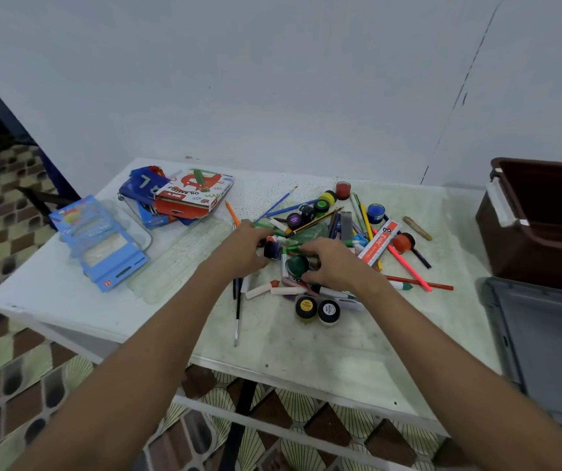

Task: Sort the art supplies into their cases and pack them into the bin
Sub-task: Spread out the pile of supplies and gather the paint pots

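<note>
Both hands were in the supply pile [337,239] mid-surface: left hand [242,249] curled on green crayons, right hand [333,263] gripped a green-lidded paint pot [297,265]. Brown bin [541,219] sat far right.

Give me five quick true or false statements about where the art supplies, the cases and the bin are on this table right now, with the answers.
1. The oil pastels box lies at the far left of the table, apart from the loose pile. True.
2. The brown bin already holds paint pots. False: no pots show inside it; they are still on the table.
3. Both hands, left hand and right hand, are in the pile of supplies. True.
4. The red paint pot stands at the near edge of the table. False: it stands at the far side of the pile.
5. Two black-lidded paint pots sit side by side nearer the person than the hands. True.
</note>
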Demonstrator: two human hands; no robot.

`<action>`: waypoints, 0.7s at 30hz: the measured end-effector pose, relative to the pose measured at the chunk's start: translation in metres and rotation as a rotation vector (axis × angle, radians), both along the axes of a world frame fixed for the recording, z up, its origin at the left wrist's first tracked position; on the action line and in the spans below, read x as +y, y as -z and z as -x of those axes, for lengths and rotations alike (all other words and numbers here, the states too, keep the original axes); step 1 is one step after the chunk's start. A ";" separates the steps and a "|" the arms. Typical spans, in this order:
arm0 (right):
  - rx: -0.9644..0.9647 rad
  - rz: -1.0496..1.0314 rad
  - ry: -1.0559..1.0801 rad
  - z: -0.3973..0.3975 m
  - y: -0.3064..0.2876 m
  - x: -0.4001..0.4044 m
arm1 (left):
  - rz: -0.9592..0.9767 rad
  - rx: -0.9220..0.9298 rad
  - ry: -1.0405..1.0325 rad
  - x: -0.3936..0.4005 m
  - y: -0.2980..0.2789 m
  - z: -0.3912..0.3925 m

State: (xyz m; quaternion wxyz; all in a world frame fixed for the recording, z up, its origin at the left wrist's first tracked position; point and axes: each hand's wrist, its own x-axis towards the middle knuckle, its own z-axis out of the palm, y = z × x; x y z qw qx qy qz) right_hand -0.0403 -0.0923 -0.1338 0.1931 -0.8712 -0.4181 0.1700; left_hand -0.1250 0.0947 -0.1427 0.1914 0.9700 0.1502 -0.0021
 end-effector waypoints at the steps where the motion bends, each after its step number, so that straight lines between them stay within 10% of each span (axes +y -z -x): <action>1: -0.013 0.022 -0.027 -0.001 0.003 0.002 | -0.004 -0.003 -0.004 0.000 0.002 -0.002; 12: 0.092 -0.305 0.033 0.006 -0.008 -0.012 | 0.227 -0.328 -0.172 -0.027 -0.023 0.036; 21: 0.170 -0.409 0.072 0.060 -0.024 -0.080 | 0.309 -0.213 -0.036 -0.087 -0.026 0.097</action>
